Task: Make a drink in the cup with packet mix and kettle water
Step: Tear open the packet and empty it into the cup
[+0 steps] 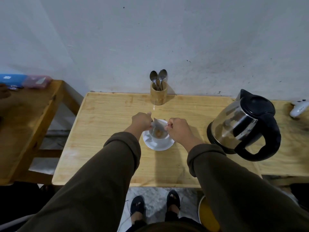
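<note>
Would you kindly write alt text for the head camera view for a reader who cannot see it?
Both hands, left hand and right hand, hold an opened packet over a white cup on a saucer, brown powder inside. A steel kettle stands right; spoons sit in a wooden holder behind, on a wooden table.

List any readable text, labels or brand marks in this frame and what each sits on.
No text here can be read.
Blue box: a white label, too small and blurred to read.
Pink box: a pale label, blurred.
Packet over the cup: no print visible.
Kettle: no readable mark, only reflections.
White controller: faint marks, illegible.
</note>
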{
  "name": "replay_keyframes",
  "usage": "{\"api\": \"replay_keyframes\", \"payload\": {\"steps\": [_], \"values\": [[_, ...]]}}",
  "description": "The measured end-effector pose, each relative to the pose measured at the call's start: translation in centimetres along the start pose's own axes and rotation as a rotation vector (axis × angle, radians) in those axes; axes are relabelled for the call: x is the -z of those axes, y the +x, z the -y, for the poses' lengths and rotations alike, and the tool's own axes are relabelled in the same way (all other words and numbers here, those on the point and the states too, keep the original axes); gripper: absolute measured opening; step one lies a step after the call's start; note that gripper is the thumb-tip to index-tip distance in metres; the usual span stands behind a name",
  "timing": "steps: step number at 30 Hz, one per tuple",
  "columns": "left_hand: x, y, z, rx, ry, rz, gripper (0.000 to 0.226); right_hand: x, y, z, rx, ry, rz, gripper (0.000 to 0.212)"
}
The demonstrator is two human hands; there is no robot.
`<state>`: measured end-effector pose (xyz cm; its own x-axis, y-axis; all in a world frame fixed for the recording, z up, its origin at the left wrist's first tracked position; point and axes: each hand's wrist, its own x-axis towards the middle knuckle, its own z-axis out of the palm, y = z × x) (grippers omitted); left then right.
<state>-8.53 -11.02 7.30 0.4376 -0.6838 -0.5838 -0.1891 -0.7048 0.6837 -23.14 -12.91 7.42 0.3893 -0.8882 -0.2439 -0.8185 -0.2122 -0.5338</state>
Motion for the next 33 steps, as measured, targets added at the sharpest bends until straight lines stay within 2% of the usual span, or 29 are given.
{"api": "replay_keyframes", "payload": {"steps": [2,6,12,22,33], "values": [[0.3,-0.3,0.3,-0.057,0.054,0.021,0.033,0.1,0.0,0.0,-0.01,-0.005,-0.004,0.016],[0.6,-1.0,0.7,-0.228,0.329,-0.025,0.028,0.1,0.1,0.2,-0.008,-0.006,0.01,0.013],[0.5,-1.0,1.0,-0.29,0.332,-0.092,0.006,0.1,0.2,0.5,0.002,-0.043,0.025,0.016],[0.0,-0.8,1.9,-0.328,0.392,-0.073,0.021,-0.1,0.8,0.6,-0.007,-0.064,-0.025,0.018],[-0.1,-0.6,2.1,-0.38,0.477,-0.014,0.012,0.2,1.5,1.1,0.065,-0.042,0.007,0.018]]}}
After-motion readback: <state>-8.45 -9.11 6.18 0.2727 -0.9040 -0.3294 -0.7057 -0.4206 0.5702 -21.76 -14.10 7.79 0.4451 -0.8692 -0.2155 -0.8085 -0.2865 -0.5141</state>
